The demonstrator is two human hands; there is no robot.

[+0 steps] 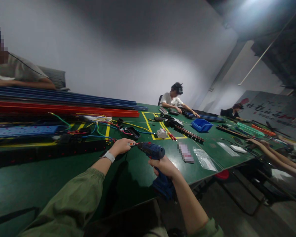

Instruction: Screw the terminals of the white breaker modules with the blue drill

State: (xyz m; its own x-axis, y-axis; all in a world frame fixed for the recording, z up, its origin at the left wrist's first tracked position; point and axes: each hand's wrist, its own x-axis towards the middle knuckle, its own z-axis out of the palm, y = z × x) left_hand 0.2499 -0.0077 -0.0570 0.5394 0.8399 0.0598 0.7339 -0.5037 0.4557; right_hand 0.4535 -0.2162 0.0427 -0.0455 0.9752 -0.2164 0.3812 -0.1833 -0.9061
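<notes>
My right hand (164, 167) is wrapped round the grip of a blue cordless drill (156, 164), whose nose points left. My left hand (122, 145) is closed in a pinch on a small orange-and-white part (132, 144) right at the drill's tip. Both hands hover just above the green table (128, 177), near its front edge. A pale watch (109, 156) sits on my left wrist, and olive sleeves cover both arms.
Long red (64, 110) and blue rails (64, 97) lie at the left, with a black power strip (46, 149) and loose coloured wires (101, 130). A white breaker (162, 133), a blue bin (201, 125) and plastic bags (204, 159) lie farther right. Other people sit around the table.
</notes>
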